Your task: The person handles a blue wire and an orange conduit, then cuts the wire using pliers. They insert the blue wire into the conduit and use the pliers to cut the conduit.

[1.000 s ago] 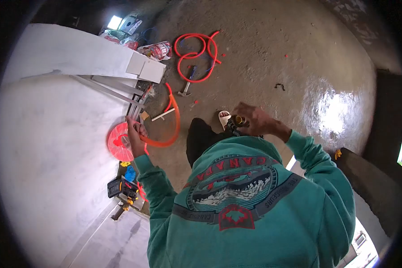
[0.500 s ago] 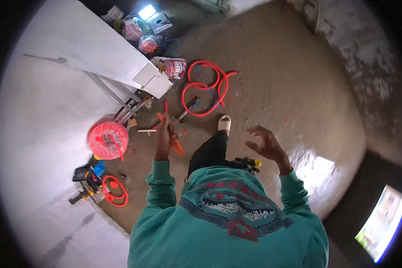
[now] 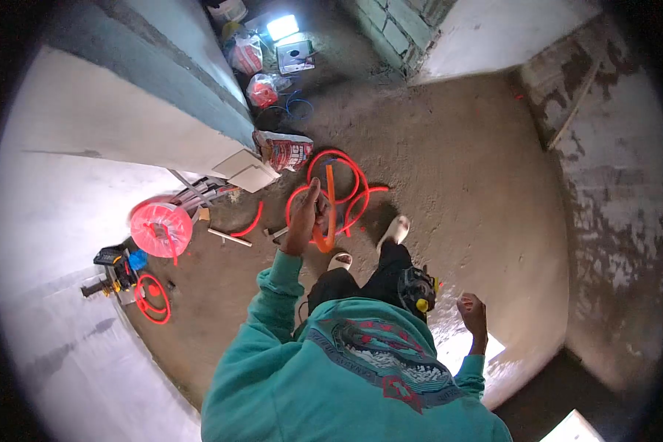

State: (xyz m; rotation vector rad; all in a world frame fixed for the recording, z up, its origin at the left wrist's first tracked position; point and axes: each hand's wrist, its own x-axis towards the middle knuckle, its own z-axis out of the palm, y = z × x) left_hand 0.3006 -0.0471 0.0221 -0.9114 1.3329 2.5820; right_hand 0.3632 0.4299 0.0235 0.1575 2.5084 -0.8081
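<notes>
My left hand (image 3: 309,219) is closed round a short curved orange tube (image 3: 330,214), held out in front of my body. Beyond it on the floor lie loops of red corrugated hose (image 3: 359,193). My right hand (image 3: 472,311) is low at my right side, its fingers curled; whatever they hold, if anything, is hidden. A black tool with yellow parts (image 3: 418,289) hangs by my right thigh.
At the left are a plastic-wrapped red coil (image 3: 160,230), a smaller red coil (image 3: 152,298) and a power tool (image 3: 114,269). A printed sack (image 3: 283,149) leans at the wall corner. A lit lamp (image 3: 282,28) stands farther off.
My left hand has moved right with the orange tube, which now stands more upright. My right hand has dropped lower and curled. Both feet now show, and the view has shifted.
</notes>
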